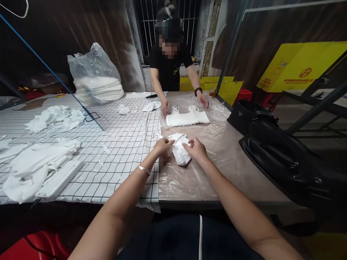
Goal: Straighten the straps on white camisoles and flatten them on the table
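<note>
- A small white crumpled cloth piece (180, 150), soft and folded over itself, lies bunched on the clear-plastic-covered brown worktop (217, 169).
- Both hands pinch its upper edge; its rounded lower end rests on the plastic.

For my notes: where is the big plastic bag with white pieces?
The plastic bag stands far left on the table, beside the co-worker.

table (230, 169) | checked cloth (114, 151) (left half) | clear plastic sheet (189, 177) | white fabric pieces (40, 162) | black bag (284, 159)
</note>
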Available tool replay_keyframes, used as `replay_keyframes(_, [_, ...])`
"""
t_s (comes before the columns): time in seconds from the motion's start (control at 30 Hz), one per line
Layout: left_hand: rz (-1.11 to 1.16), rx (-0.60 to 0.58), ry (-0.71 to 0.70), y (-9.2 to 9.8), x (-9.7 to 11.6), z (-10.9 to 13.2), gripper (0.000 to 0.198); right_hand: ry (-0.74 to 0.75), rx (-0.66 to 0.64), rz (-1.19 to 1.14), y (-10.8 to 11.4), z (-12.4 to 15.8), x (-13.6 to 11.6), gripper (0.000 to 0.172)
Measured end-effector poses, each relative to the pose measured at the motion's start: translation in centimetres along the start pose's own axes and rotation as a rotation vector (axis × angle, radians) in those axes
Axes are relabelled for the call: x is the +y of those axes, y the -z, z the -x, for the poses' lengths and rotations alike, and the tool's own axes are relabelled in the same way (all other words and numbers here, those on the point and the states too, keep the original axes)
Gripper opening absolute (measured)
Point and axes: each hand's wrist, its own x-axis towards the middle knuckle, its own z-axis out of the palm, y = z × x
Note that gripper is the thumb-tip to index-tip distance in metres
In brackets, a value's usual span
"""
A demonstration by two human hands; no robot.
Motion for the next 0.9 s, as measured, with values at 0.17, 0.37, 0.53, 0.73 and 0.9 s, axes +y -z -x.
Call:
replay_keyframes(0.17, [-0.131, -0.104, 0.028, -1.6, 0.9, -0.7, 0.019, -0.071, -0.230, 0.102, -0.8, -0.9, -0.6, 0.041])
replay_keyframes(0.37, [-0.154, -0.113, 0.043, -2.4, 1.7, -1.5, 0.020, -0.128, -0.258, -0.067, 0.6, -1.6, 1.0, 0.029])
replay_keyframes(0.53, [-0.146, -0.124, 0.032, -4.7, 2.7, -1.4, 0.020, -0.103, -0.176, -0.220, 1.4, -1.3, 0.8, 0.032])
replay_keyframes(0.73, [-0.271, 0.078, 0.007, -2.3, 2.2, -1.9, 0.026, -0.086, 0.074, -0.032, 6.7, -2.4, 2.0, 0.026])
replay_keyframes(0.9, [-0.294, 0.219, 0.005, 4.3, 3.5, -4.7, 0.022, -0.054, 0.278, 0.339, 13.6, -6.0, 2.3, 0.023])
